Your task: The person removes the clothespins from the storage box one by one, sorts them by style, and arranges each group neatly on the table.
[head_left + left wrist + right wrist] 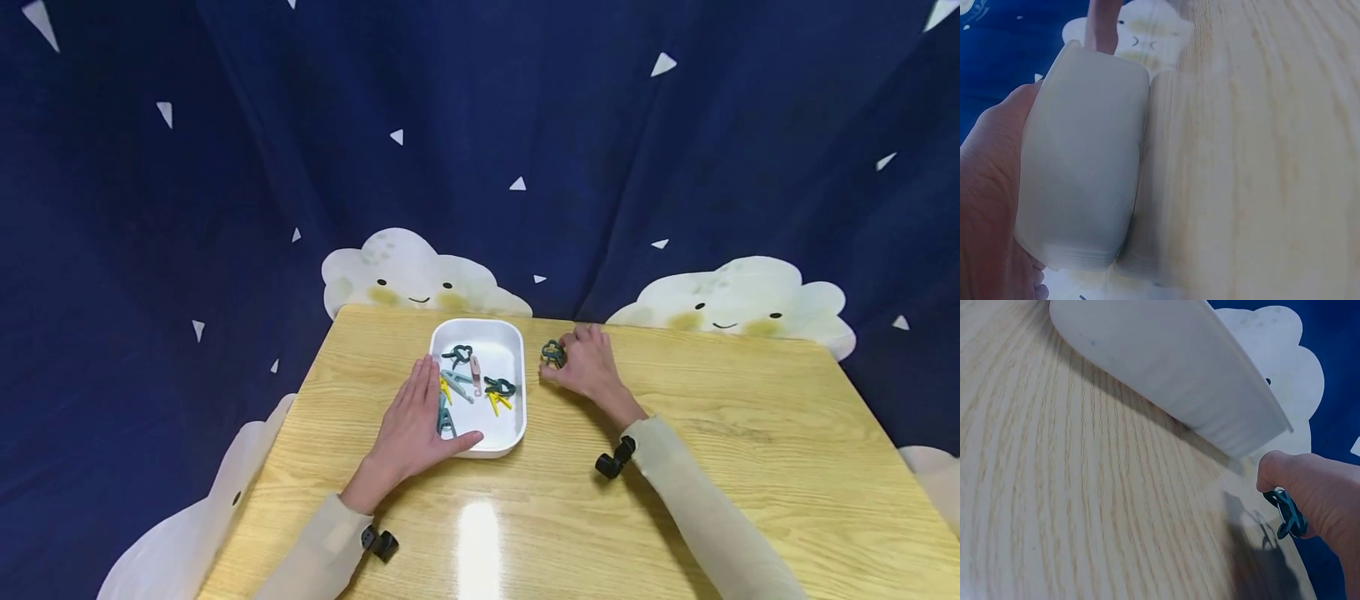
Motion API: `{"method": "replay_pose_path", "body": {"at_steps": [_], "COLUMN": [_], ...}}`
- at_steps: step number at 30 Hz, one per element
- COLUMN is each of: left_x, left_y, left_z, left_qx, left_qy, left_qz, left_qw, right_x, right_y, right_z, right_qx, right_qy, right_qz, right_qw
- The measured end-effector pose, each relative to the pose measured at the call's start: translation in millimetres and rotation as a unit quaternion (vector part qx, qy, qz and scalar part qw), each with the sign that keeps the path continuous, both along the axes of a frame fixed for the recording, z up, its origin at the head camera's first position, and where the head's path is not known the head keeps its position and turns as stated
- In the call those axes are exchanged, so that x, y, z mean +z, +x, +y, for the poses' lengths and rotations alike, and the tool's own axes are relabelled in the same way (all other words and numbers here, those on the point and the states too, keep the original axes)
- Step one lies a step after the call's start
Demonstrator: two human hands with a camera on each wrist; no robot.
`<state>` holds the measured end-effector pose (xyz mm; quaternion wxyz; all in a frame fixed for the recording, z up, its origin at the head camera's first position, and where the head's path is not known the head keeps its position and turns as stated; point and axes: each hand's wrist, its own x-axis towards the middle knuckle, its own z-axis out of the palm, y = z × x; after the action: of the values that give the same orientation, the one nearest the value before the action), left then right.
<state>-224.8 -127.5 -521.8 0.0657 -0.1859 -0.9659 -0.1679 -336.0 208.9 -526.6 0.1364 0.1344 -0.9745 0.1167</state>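
Head | right fingers (pixel 582 336) pinch green clip (pixel 553 354) | left fingers (pixel 416 390) straight, hiding part of white tray (pixel 498 346) | blue curtain (pixel 480 100) behind table (pixel 720 417)

Right hand (pixel 1319 490) at right edge, thumb and fingers pinching a dark green clip (pixel 1294 524). White container (pixel 1160 362) on the wooden table (pixel 1085 487), outer wall showing, interior hidden; hand near its far end. Dark shadow (pixel 1260 569) on tabletop below hand. Behind: blue curtain (pixel 1342 381) with white cloud (pixel 1300 381).
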Motion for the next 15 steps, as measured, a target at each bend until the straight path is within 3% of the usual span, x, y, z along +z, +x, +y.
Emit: {"method": "replay_pose_path", "body": {"at_steps": [9, 15], "left_x": [0.3, 0.6], "left_y": [-1.0, -1.2], "left_z": [0.7, 0.9], "left_qx": [0.001, -0.002], "left_qy": [-0.012, -0.007], "left_qz": [-0.011, 0.001], "left_qw": [0.9999, 1.0000], "right_x": [-7.0, -9.4], "right_y": [-4.9, -7.1], "right_z": [7.3, 10.8], "right_qx": [-0.011, -0.012], "right_qy": [0.003, -0.004], "right_qz": [-0.023, -0.031], "right_qw": [1.000, 0.999]}}
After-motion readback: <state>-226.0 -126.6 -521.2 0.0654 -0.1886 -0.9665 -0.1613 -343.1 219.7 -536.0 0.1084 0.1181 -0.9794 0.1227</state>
